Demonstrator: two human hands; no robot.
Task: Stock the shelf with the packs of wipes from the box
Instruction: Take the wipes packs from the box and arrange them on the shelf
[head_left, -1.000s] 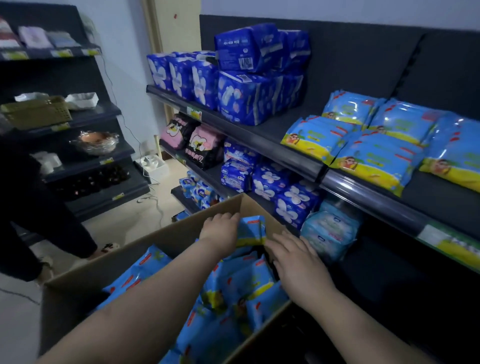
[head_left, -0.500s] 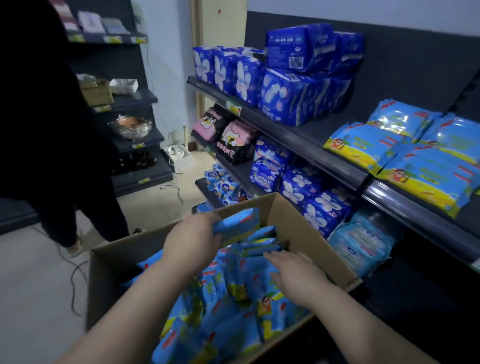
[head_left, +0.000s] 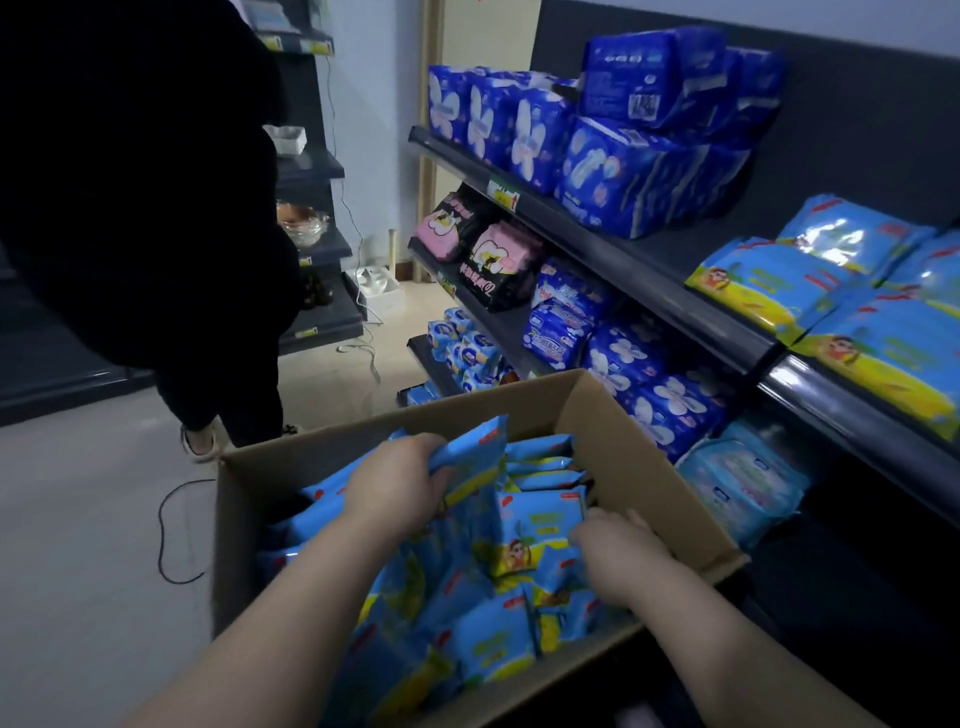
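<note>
- The left hand (head_left: 395, 493) is over the middle of the box (head_left: 618, 415). Its fingers are curled round the edge of one pack of wipes (head_left: 475, 457) — blue with a yellow band — which stands tilted, its top corner above the rest.
- The right hand (head_left: 618, 548) is low by the box's right wall, with its fingers (head_left: 587, 530) pushed down among the packs. The tips are hidden, so I cannot tell whether they grip one or lie loose.
- Below and between both sets of fingers, the loose packs (head_left: 488, 639) fill the box, some on edge and some flat.
- Up and to the right of the right fingers, the shelf (head_left: 691, 312) carries matching packs (head_left: 779, 291) lying flat, well apart from either hand.
- Beyond the left fingers, farther along that shelf, stand dark blue bundles (head_left: 634, 161).
- To the left of the left fingers, past the box's far corner, a person in dark clothes (head_left: 135, 182) stands on the floor — a black cable (head_left: 161, 525) loops just beside the box.
</note>
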